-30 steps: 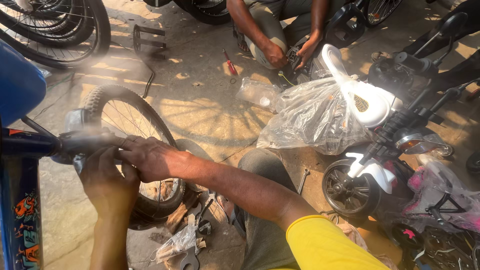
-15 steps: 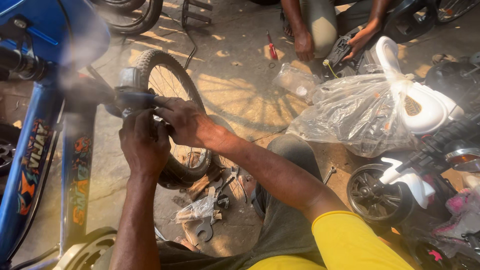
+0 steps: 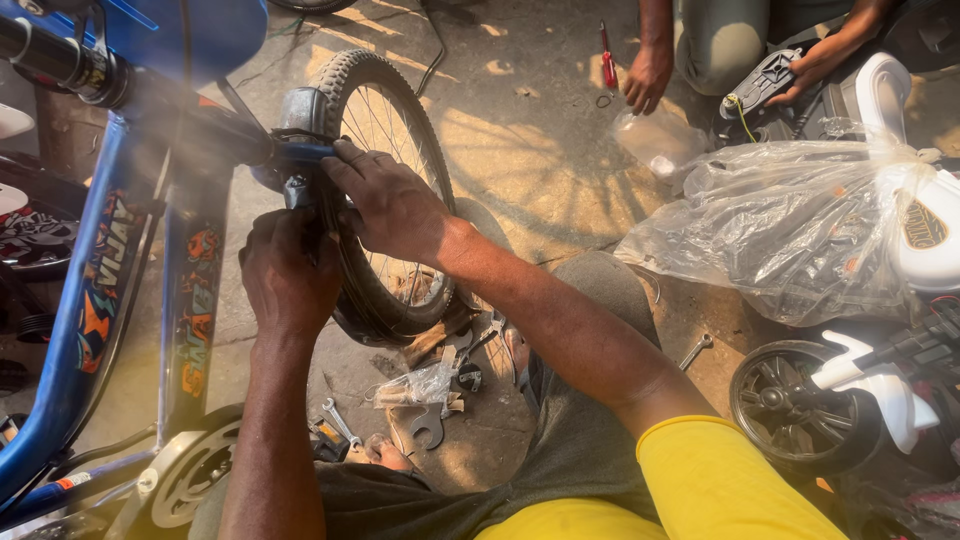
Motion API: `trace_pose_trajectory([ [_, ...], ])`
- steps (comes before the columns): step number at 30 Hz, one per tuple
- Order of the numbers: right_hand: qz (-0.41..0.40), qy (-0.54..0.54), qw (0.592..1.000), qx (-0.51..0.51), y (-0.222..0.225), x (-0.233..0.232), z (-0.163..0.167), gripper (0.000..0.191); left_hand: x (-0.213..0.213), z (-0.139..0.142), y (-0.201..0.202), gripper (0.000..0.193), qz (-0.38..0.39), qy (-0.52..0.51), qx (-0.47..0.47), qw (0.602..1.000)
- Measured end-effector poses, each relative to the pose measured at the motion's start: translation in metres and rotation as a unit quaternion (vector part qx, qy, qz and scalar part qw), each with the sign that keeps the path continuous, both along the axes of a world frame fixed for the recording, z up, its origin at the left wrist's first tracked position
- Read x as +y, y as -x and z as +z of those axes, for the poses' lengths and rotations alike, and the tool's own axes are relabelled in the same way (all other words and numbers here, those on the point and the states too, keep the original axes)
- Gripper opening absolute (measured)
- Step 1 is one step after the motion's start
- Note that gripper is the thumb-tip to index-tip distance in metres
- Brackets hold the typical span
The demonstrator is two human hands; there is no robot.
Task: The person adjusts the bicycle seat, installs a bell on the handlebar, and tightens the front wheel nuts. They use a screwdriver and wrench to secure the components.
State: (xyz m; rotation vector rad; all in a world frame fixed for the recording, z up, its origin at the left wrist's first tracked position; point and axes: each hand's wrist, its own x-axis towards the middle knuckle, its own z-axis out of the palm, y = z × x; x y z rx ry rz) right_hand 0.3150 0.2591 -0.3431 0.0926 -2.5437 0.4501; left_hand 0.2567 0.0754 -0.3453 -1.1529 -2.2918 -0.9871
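A blue bicycle frame (image 3: 100,290) stands at the left, its dark handlebar (image 3: 190,125) reaching toward a spoked wheel (image 3: 372,85). On the bar end sits a grey-and-blue fitting (image 3: 298,118). My right hand (image 3: 392,205) lies over the fitting from the right, fingers curled on it. Just below, my left hand (image 3: 288,275) closes around the fitting's underside. What my left fingers pinch is hidden.
Spanners (image 3: 338,420), a clear packet (image 3: 420,385) and small parts lie on the ground by my knee. A bagged white toy vehicle (image 3: 800,230) and a small black wheel (image 3: 790,400) stand at the right. Another person's hands (image 3: 648,75) work at the top, beside a red screwdriver (image 3: 606,55).
The view has swung, so the blue frame and wheel now sit closer and more central. Both hands have stayed on the handlebar fitting, the left one shifting beneath it.
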Motion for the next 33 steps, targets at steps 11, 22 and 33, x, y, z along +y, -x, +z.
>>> trace_pose_trajectory([
  [11,0.034,-0.018,0.999,-0.030,-0.026,-0.004,0.046,0.068,0.019,0.007,-0.008,0.022,-0.027,-0.046,0.015,0.998],
  [22,-0.083,0.226,0.913,-0.329,-0.084,0.203,0.006,0.059,0.042,0.008,-0.003,0.024,-0.026,-0.008,0.112,0.993],
  [33,-0.453,0.329,0.804,-0.202,-0.054,0.518,-0.322,0.040,0.149,-0.053,0.038,0.025,0.126,0.082,0.158,0.976],
])
